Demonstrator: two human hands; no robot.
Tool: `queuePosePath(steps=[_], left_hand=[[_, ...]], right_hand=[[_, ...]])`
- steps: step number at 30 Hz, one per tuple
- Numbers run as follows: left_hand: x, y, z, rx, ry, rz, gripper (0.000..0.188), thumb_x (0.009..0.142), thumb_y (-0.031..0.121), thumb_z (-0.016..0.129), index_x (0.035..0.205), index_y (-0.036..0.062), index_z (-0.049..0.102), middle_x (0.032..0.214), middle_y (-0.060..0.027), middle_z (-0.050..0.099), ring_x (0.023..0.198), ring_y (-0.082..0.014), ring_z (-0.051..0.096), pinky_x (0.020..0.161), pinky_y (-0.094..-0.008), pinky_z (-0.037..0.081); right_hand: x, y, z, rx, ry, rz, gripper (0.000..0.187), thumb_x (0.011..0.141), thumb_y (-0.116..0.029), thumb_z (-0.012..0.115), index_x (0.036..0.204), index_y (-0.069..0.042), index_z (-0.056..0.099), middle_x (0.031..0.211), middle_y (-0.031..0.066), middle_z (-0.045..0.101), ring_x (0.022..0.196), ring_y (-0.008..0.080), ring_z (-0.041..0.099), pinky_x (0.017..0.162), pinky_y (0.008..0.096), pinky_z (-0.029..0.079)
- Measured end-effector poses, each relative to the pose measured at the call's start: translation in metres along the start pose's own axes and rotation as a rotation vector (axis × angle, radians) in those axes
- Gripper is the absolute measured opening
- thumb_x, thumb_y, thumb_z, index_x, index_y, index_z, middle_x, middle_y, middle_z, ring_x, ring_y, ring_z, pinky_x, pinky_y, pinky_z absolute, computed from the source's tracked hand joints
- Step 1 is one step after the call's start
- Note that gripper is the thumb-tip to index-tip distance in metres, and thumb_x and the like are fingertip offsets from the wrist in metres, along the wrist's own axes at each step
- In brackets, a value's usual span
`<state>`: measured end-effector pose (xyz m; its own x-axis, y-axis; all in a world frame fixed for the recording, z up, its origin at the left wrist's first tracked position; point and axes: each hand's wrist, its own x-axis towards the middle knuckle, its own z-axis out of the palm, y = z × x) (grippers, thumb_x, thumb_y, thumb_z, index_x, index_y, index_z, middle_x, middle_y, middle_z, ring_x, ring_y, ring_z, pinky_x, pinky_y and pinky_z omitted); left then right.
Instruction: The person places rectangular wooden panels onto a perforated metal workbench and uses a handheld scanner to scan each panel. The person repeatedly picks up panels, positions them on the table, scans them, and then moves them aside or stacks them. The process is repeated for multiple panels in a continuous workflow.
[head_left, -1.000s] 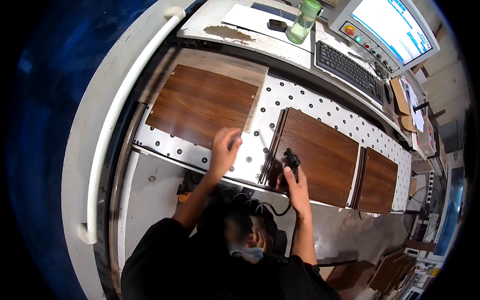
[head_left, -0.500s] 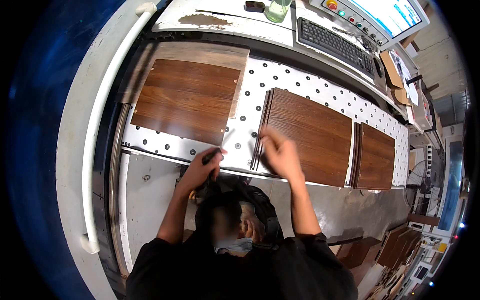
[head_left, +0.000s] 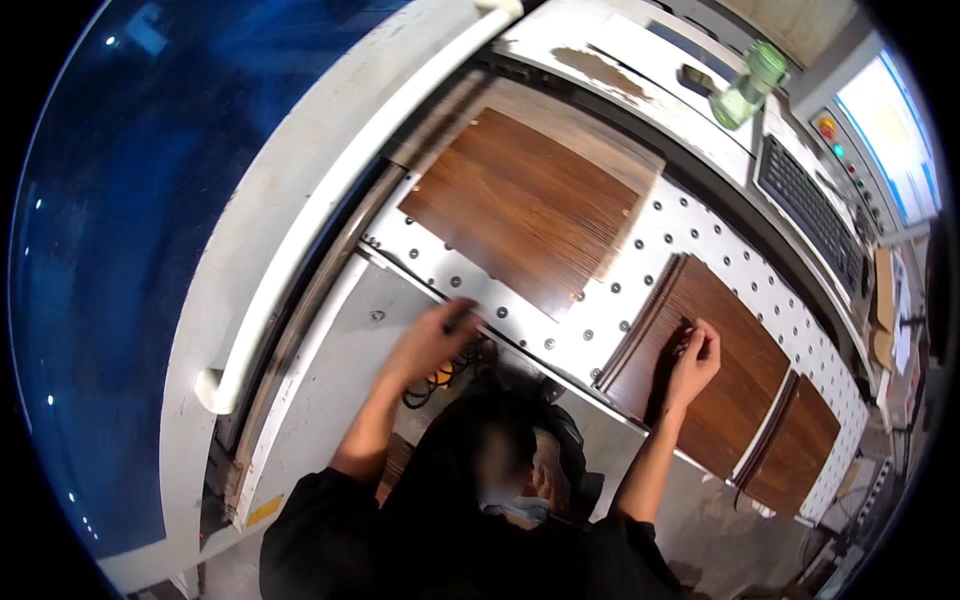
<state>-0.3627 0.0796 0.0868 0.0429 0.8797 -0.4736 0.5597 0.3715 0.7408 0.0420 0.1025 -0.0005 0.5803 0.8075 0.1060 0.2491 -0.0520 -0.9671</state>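
Observation:
My left hand [head_left: 432,343] is at the front edge of the white table, closed around a small dark object [head_left: 460,320] that motion smears. Just beyond it lies a single brown wood-grain panel [head_left: 530,205], with small light spots near its corners, on top of a paler board [head_left: 610,155]. Over a stack of brown panels [head_left: 735,340] at the middle right hovers my right hand [head_left: 697,355]. Its fingers are curled together, and whatever they may hold is hidden.
A second, smaller stack of panels [head_left: 800,440] stands farther right on the studded white table [head_left: 625,295]. Behind are a keyboard [head_left: 815,215], a green bottle [head_left: 748,88] and a control panel with a screen [head_left: 890,130]. A white rail [head_left: 330,210] runs along the left.
The view has turned, so the table slants more. My left hand has drawn back from the single panel's near corner. My right hand has moved from the stack's left edge to above its top.

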Motion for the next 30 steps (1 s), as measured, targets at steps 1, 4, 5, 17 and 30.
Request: queuePosePath(steps=[1, 4, 5, 17, 30], left_hand=[[-0.001, -0.012, -0.021, 0.015, 0.191, -0.072, 0.058, 0.100, 0.051, 0.060, 0.132, 0.0027, 0.063, 0.103, -0.0174, 0.070, 0.095, -0.0275, 0.070, 0.087, -0.0393, 0.054], [0.006, -0.041, -0.065, -0.052, 0.394, -0.183, 0.056, 0.101, 0.052, 0.057, 0.124, 0.0021, 0.066, 0.067, -0.0065, 0.059, 0.061, -0.0186, 0.062, 0.061, -0.0357, 0.051], [0.010, -0.044, -0.072, -0.120, 0.429, -0.123, 0.049, 0.102, 0.049, 0.058, 0.115, 0.0029, 0.066, 0.060, -0.0006, 0.048, 0.048, -0.0130, 0.050, 0.046, -0.0324, 0.041], [0.155, 0.005, -0.105, -0.500, 0.168, 0.083, 0.044, 0.102, 0.047, 0.061, 0.103, 0.0030, 0.061, 0.059, -0.0001, 0.050, 0.042, -0.0116, 0.047, 0.040, -0.0293, 0.041], [0.007, 0.038, -0.096, -0.063, -0.335, 0.192, 0.041, 0.100, 0.039, 0.065, 0.124, 0.0056, 0.067, 0.074, -0.0012, 0.061, 0.062, -0.0083, 0.055, 0.057, -0.0249, 0.044]], right_hand=[[-0.014, -0.009, 0.016, -0.013, -0.030, -0.034, 0.018, 0.105, -0.010, 0.055, 0.107, -0.001, 0.071, 0.088, 0.0042, 0.067, 0.079, 0.0113, 0.061, 0.070, 0.0255, 0.050], [-0.058, -0.037, 0.077, -0.105, -0.230, -0.205, 0.017, 0.101, -0.010, 0.057, 0.106, -0.002, 0.072, 0.098, 0.0110, 0.072, 0.091, 0.0215, 0.067, 0.081, 0.0356, 0.053], [-0.067, -0.034, 0.094, -0.187, -0.363, -0.283, 0.020, 0.098, -0.012, 0.060, 0.112, -0.003, 0.071, 0.116, 0.0166, 0.068, 0.111, 0.0308, 0.064, 0.099, 0.0440, 0.048], [-0.123, -0.012, 0.154, -0.690, -0.475, -0.459, 0.063, 0.093, -0.026, 0.061, 0.151, -0.005, 0.045, 0.155, 0.0433, 0.024, 0.147, 0.0578, 0.020, 0.121, 0.0640, 0.014], [-0.121, -0.019, 0.148, -0.652, -0.452, -0.454, 0.059, 0.093, -0.025, 0.062, 0.147, -0.004, 0.049, 0.154, 0.0416, 0.026, 0.146, 0.0562, 0.022, 0.120, 0.0625, 0.016]])
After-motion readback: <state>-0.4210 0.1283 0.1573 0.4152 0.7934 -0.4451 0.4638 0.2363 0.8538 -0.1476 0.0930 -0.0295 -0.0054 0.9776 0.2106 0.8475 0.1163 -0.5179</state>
